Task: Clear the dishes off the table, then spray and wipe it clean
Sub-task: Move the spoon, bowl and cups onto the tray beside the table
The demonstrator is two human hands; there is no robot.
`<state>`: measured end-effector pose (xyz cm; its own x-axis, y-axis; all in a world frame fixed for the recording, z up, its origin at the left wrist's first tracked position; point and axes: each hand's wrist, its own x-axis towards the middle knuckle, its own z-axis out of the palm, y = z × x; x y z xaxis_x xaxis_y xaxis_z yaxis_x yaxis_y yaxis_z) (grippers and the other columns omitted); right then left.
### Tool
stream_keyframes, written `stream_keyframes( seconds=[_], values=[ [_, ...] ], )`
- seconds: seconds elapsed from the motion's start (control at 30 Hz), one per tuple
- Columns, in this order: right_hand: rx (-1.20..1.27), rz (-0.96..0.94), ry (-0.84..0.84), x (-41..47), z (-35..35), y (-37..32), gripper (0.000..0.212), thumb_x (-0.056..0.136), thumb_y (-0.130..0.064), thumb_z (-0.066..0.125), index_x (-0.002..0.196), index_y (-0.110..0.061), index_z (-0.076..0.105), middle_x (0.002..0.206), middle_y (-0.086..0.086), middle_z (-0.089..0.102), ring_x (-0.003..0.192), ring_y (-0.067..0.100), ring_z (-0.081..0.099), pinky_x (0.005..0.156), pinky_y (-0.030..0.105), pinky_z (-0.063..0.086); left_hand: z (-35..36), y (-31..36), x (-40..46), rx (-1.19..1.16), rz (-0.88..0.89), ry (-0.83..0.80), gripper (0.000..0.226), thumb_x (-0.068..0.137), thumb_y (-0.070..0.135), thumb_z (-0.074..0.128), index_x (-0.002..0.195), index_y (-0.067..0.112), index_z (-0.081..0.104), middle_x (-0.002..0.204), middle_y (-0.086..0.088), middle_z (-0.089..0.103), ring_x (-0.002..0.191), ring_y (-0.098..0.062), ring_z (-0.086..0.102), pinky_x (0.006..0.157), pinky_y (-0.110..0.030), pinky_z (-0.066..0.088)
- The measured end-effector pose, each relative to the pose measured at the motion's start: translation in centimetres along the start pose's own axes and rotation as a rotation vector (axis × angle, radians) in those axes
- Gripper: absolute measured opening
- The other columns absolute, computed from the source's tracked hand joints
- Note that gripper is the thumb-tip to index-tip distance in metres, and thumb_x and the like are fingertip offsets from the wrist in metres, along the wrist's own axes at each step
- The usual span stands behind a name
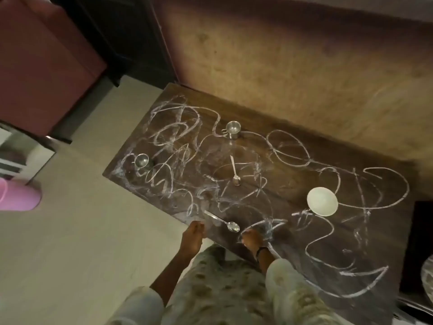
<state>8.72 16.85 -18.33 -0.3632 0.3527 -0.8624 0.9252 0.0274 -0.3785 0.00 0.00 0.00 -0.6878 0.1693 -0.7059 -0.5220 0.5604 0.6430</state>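
I see left hand (192,238) forward, fingers curled, nothing gripped | right hand (251,239) low, knuckles up, wristband, grasp unclear

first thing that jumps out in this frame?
White scribbles cover nearly the whole dark table. A white bowl stands out right of centre, with two metal cups farther back. Both hands sit at the near edge beside a spoon.

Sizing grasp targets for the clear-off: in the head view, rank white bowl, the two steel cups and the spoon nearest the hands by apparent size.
1. White bowl, clearly largest.
2. Near spoon, longest after the bowl but thin.
3. Steel cup by the wall and steel cup at the left end: look alike, both far from the camera, so not ranked.
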Motion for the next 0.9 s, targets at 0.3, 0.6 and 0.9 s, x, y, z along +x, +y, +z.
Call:
stream_keyframes(
  seconds=[0.3,0.6,0.9],
  values=[
    [-0.23,0.017,0.011,1.0,0.6,-4.4,0.034,0.091,-0.018,0.054,0.113,0.005,0.064,0.121,0.023,0.063,0.116,0.034,0.056,0.093,0.035,0.042,-3.0,-0.7,2.6,0.035,-0.135,-0.039,0.014,0.097,0.018,0.044,0.094,0.015,0.057,0.092,-0.007,0.065,0.075,-0.018,0.058,0.056,-0.017,0.044],
    [-0.056,0.013,0.07,1.1,0.8,-5.4,0.012,0.08,-0.016,0.066,0.069,-0.02,0.067,0.102,0.017,0.071,0.102,0.033,0.063,0.087,0.038,0.051,-4.0,0.3,5.4,0.172,-0.068,-0.044,0.016,0.098,0.017,0.043,0.095,0.016,0.059,0.093,-0.006,0.066,0.076,-0.019,0.062,0.059,-0.011,0.047],
    [0.039,-0.609,0.016,-3.1,-5.4,-13.8,0.017,0.09,-0.008,0.059,0.099,-0.014,0.073,0.094,0.004,0.073,0.081,0.015,0.067,0.075,0.026,0.052,-0.6,5.4,8.0,0.564,0.262,-0.115,0.039,0.095,0.027,0.05,0.132,0.019,0.048,0.128,0.008,0.054,0.119,-0.012,0.051,0.103,-0.03,0.041]
  ],
)
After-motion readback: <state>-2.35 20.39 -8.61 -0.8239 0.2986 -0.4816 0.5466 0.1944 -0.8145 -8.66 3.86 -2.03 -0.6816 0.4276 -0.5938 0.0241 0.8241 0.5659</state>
